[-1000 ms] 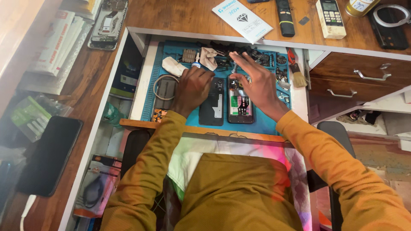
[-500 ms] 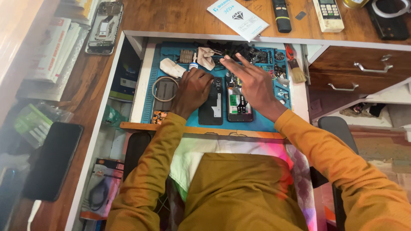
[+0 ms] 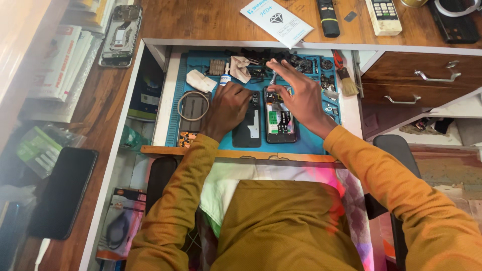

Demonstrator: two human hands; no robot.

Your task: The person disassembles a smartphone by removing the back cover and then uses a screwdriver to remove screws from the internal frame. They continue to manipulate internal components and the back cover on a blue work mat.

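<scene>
Looking down from the head camera, the single view shows a person in mustard-yellow sleeves seated at a wooden desk with a pull-out tray lined by a blue work mat. The left hand lies knuckles-up on the mat, fingers curled and closed over the upper edge of a black phone back cover, pressing it flat; whether anything lies inside the fist cannot be told. The right hand hovers over an opened phone whose green board and inner parts are exposed; its fingers are spread and mostly extended, with the thumb and forefinger pinched on a small silver-tipped tool held just above the phone's top end. The opened phone lies on the mat just beside the back cover, both upright and parallel, near the tray's front edge. Left of the left hand, a coiled cable ring rests on a dark plate, with a white cloth pad and a small glue bottle beyond it. A red-handled brush lies at the mat's right edge among small loose parts. On the desk top lie a white printed packet, a black remote and a beige calculator. A stripped phone frame lies at the upper left, and a dark phone lies face-up at the lower left.
</scene>
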